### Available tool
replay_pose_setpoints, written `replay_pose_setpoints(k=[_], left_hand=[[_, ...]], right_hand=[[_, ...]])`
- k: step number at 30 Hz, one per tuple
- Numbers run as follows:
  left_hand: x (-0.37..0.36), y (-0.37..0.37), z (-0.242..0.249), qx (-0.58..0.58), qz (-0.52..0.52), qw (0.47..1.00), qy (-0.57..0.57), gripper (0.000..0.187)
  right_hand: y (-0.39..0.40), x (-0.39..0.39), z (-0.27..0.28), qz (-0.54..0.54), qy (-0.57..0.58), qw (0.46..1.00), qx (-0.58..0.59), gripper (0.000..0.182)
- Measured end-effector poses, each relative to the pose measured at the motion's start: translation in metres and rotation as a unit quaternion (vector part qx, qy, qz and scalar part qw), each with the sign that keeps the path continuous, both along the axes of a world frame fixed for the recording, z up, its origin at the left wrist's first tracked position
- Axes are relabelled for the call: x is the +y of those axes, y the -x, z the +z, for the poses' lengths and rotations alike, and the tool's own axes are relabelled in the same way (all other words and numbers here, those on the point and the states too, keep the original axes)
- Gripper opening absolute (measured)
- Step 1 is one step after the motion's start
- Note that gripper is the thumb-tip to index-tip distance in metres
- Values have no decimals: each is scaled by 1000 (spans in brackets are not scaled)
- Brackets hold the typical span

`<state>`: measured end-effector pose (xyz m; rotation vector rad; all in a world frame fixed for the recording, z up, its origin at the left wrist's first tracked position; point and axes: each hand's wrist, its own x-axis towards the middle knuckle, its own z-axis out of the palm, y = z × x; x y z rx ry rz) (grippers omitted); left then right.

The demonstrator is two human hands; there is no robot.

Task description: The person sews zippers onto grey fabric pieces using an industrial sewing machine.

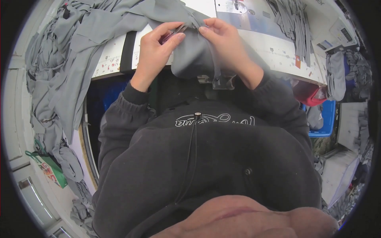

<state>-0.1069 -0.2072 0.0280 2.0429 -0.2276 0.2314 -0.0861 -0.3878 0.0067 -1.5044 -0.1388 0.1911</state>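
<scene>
Between the thumb and fingers of my left hand (154, 49) is a small pair of thread snips (170, 36) with a reddish handle, its metal tips pointing at the cloth. My right hand (228, 43) pinches the edge of a grey fabric piece (191, 57) between thumb and forefinger. The piece hangs from there over the table's front edge, in front of my chest. The snips' tips are close to the pinched fabric, and my two hands are only a short gap apart.
A sewing machine bed (254, 22) lies behind my right hand on the white table (274, 49). Heaped grey fabric (79, 59) covers the left side and drapes down. More grey strips (295, 27) hang at the right, above a red container (307, 93) and a blue crate (327, 119).
</scene>
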Motion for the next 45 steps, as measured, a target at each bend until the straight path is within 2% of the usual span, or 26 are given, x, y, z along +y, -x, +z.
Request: replay_pose_setpoints(k=[2, 5, 14, 20, 23, 24, 26, 30, 35, 38, 45], left_hand=[[-3, 0, -1, 8, 0, 1000, 2, 20], [-11, 0, -2, 1, -10, 1000, 13, 18], [-22, -1, -1, -35, -22, 999, 29, 9], [1, 4, -10, -50, -38, 998, -15, 10], [6, 3, -16, -49, -37, 997, -36, 6], [-1, 0, -13, -59, -57, 996, -23, 10], [-1, 1, -14, -41, -45, 997, -45, 31], [-8, -3, -18, -52, -78, 995, 13, 25], [0, -4, -25, 25, -86, 990, 105, 27], [5, -1, -26, 43, -90, 987, 128, 25], [8, -3, -35, 70, -110, 977, 168, 33]], right_hand=[[1, 1, 0, -23, -19, 1000, -4, 8], [3, 1, 2, -56, 7, 998, -16, 9], [2, -2, 1, -32, 31, 999, -31, 9], [6, 17, -8, -35, 35, 997, -59, 14], [-1, 20, -13, -2, 31, 996, -78, 8], [-4, 17, -13, -17, 42, 994, -102, 6], [-10, 18, -28, 17, 14, 989, -149, 3], [0, 2, -5, 14, 29, 992, -121, 5], [4, 5, 0, 28, 26, 993, -113, 4], [6, 7, 1, 31, 36, 992, -120, 4], [9, 5, 1, 39, 40, 992, -116, 7]])
